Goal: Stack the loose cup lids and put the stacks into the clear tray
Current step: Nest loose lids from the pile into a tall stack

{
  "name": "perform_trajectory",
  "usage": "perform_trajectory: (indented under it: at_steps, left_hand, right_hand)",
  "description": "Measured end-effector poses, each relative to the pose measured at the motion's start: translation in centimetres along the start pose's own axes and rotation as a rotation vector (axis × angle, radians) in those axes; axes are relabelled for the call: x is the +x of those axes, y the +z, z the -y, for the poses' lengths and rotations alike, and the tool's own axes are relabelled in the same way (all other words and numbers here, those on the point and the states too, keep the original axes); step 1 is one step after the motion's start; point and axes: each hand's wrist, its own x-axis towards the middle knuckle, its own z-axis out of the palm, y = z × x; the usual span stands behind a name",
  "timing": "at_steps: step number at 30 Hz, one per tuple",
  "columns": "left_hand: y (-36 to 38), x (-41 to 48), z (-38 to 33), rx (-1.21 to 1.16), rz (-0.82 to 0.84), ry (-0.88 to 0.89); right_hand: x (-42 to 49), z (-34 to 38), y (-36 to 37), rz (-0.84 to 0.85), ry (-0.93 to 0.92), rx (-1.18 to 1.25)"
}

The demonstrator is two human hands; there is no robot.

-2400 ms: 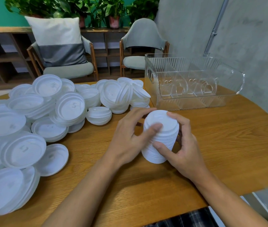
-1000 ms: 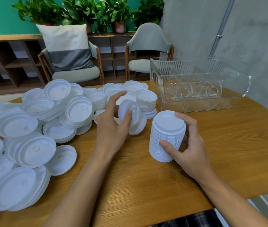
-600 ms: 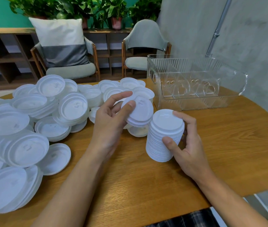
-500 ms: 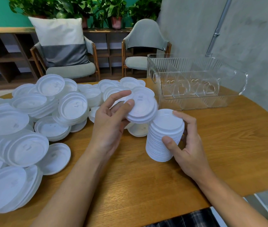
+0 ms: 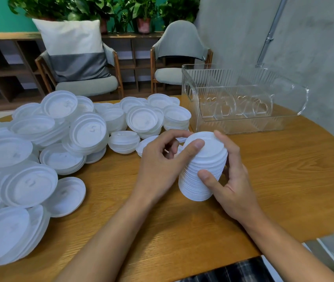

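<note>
While the tall stack of lids [image 5: 189, 183] stands with its base on the wooden table [image 5: 284, 169], both hands are closed around it. The right hand [image 5: 233, 186] grips the stack from its right side, thumb pressed on the near face and fingers wrapped round the far side. The left hand [image 5: 158, 165] comes in from the stack's left and pinches its top: the thumb lies flat on the uppermost lid and the forefinger curls over the far rim (the other fingers are tucked in toward the palm). The stack looks slightly tilted, its top further right than its base.

The clear tray [image 5: 243, 125] sits beyond the stack and to its right, apart from it, with ribbed walls and heart-shaped cut-outs in its dividers. The loose lids [image 5: 88, 133] lie in heaps left of the stack and beyond it, the nearest just behind the left hand. Further beyond the stack stand two chairs, one bearing a white and grey cushion [image 5: 74, 49].
</note>
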Motion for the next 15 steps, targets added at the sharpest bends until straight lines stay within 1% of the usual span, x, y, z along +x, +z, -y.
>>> perform_trajectory:
  at_steps: [2, 3, 5, 7, 9, 12, 15]
  left_hand:
    - [0.01, -0.13, -0.03, 0.045, 0.007, 0.03]
    - [-0.04, -0.22, -0.04, 0.04, 0.043, 0.031]
    - [-0.15, -0.34, -0.03, -0.012, 0.142, 0.008]
    - [-0.23, -0.43, -0.04, -0.058, 0.181, -0.002]
    - [-0.15, -0.43, -0.03, -0.069, 0.145, 0.011]
    - [0.09, -0.42, -0.08, -0.021, 0.085, 0.037]
    - [0.26, -0.48, -0.19, 0.011, 0.1, 0.048]
  right_hand:
    - [0.0, -0.04, 0.0, 0.003, 0.008, 0.003]
    - [0.0, -0.02, 0.0, 0.001, 0.005, 0.004]
    - [0.02, 0.08, 0.0, 0.005, 0.002, 0.015]
    - [0.01, 0.06, 0.0, 0.013, 0.015, 0.035]
    - [-0.01, -0.01, 0.0, 0.015, 0.021, 0.039]
    - [-0.09, -0.01, -0.05, 0.02, 0.03, 0.045]
    - [-0.06, 0.0, -0.09, 0.025, 0.03, 0.044]
